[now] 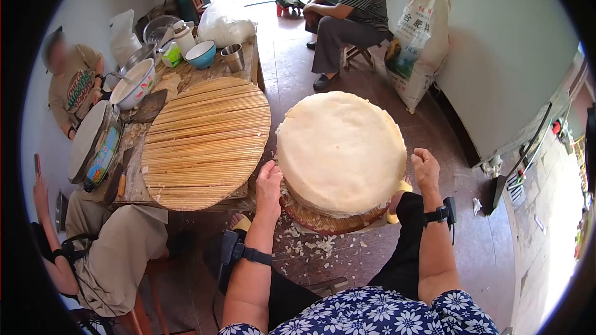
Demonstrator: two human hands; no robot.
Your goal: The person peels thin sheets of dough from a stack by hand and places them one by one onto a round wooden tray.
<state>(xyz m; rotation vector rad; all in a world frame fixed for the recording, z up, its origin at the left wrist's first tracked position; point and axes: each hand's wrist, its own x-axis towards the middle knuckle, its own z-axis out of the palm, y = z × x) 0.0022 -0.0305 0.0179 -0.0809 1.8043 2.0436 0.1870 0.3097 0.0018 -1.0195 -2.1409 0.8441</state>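
Fingers of the left hand (268, 187) and right hand (426, 172) curl at the left and right of the flatbread stack (340, 152); whether tips meet or the left touches it, I cannot tell. Left lies a slatted board (206, 142); far right, a sack (418, 46).

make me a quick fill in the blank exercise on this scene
The pale round stack lies between the left hand and the ____ hand.
The slatted mat lies on the ____.
The bowl beside the metal cup is ____ outside.
The person beside the tall sack wears a ____ shirt.

right; table; blue; striped
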